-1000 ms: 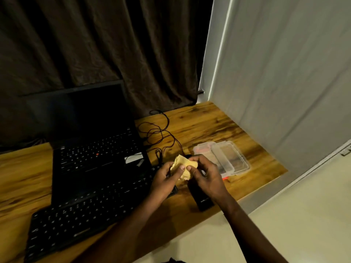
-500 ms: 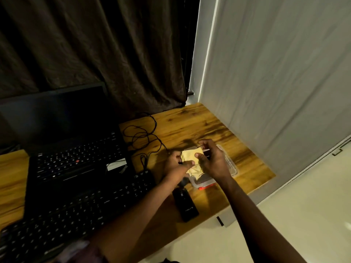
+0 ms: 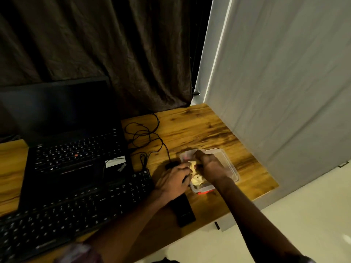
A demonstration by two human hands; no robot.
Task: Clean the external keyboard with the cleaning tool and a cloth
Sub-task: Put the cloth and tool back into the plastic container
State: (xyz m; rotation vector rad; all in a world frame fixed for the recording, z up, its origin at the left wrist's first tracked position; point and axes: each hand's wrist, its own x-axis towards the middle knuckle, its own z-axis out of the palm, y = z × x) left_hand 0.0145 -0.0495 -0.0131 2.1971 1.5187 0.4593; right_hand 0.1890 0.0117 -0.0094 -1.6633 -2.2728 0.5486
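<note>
Reaching over clear container (image 3: 231, 168), right hand (image 3: 211, 166) and left hand (image 3: 173, 180) palm-down, fingers (image 3: 185, 168) pinching yellow cleaning wad (image 3: 196, 179)

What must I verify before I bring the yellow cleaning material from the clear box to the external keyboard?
1. Grip: the left hand and the right hand both hold the yellow cleaning material: ok.
2. Material free of the clear box: its lower part is hidden behind the hands: cannot tell.
3. External keyboard keys uncovered where visible: ok.
4. Black device lies near the front edge of the table, under the left wrist, and may be knocked: not ok.
5. Cables lie beyond the keyboard, off its keys: ok.
</note>
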